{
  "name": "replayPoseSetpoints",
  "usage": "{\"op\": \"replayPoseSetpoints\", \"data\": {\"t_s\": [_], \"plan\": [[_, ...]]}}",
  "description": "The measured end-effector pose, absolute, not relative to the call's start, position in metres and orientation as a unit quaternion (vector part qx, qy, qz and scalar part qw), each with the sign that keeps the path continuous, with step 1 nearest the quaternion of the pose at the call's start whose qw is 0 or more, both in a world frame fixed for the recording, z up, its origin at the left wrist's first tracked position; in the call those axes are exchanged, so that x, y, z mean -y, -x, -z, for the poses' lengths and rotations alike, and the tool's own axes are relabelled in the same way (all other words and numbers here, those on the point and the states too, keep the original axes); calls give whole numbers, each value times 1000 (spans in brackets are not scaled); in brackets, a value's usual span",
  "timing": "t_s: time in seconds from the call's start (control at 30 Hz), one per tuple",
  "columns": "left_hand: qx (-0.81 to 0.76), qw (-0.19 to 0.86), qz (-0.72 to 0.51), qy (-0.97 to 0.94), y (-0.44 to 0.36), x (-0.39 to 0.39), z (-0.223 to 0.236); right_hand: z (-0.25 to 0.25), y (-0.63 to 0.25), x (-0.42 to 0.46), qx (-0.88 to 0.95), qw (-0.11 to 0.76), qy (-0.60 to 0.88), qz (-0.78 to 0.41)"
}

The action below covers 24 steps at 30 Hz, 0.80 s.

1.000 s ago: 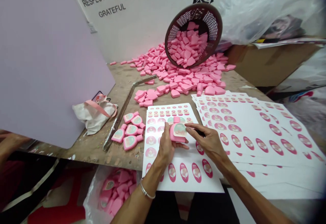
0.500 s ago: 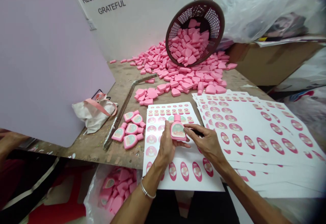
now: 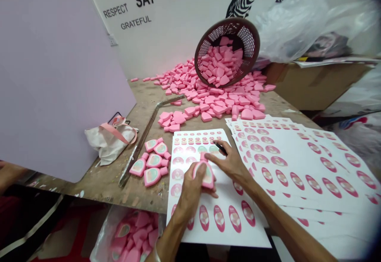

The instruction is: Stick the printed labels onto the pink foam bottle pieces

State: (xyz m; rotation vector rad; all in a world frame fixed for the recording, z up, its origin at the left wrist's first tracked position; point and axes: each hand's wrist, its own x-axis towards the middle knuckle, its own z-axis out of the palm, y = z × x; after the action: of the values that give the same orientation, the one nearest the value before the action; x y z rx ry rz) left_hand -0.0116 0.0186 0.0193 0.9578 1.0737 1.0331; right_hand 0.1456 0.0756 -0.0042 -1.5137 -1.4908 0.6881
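Note:
My left hand point(image 3: 190, 188) is closed round a small pink toy bottle point(image 3: 208, 178), the thumb lying over the pale label on its front. My right hand point(image 3: 233, 162) grips a slim black pen-like tool point(image 3: 219, 147) that points up and left. Its thumb and finger are by the bottle's neck; whether they touch it I cannot tell. Beneath both hands lies a white sticker sheet point(image 3: 220, 230) with rows of pink and green labels. Left of the sheet, several labelled pink bottles point(image 3: 154, 160) lie in a cluster on the table.
A brown basket point(image 3: 256, 51) lies tipped over, spilling a heap of pink bottles point(image 3: 190, 83). More sticker sheets point(image 3: 297, 151) fan out on the right. A bent metal bar point(image 3: 139, 139) and a cloth bag point(image 3: 110, 141) are on the left. Below the edge hangs a bag of bottles point(image 3: 139, 230).
My right hand has moved from the label's side up to the bottle's neck. My left thumb now covers the label, and the bottle sits lower and more tilted. The camera view has tipped upward.

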Motion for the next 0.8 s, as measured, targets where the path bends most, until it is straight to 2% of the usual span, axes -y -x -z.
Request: {"op": "replayPoseSetpoints", "data": {"t_s": [0.13, 0.23, 0.33, 0.4, 0.47, 0.53, 0.57, 0.63, 0.73, 0.8], "plan": [[-634, 391, -421, -518, 69, -18, -14, 2, -172, -146, 610, 343, 692, -179], [-708, 237, -345, -568, 114, -22, -1, 1, -175, -202, 577, 276, 762, -101], [-730, 77, -290, -614, 141, -31, 14, 7, -163, -244, 557, 265, 783, -82], [-714, -37, -307, -628, 147, -37, 18, 11, -154, -261, 550, 258, 791, -77], [-682, -103, -347, -635, 142, -42, 14, 13, -148, -269, 546, 252, 795, -72], [-644, -85, -407, -642, 128, -45, 3, 9, -145, -264, 547, 247, 797, -69], [-629, -42, -438, -641, 118, -47, -4, 6, -144, -256, 551, 245, 795, -66], [-612, 111, -478, -620, 95, -52, -17, -3, -141, -228, 568, 242, 784, -60], [-569, 393, -474, -545, 56, -60, -25, -14, -130, -160, 642, 267, 715, -75], [-544, 496, -460, -496, 34, -62, -24, -16, -123, -111, 697, 315, 631, -130]]}}
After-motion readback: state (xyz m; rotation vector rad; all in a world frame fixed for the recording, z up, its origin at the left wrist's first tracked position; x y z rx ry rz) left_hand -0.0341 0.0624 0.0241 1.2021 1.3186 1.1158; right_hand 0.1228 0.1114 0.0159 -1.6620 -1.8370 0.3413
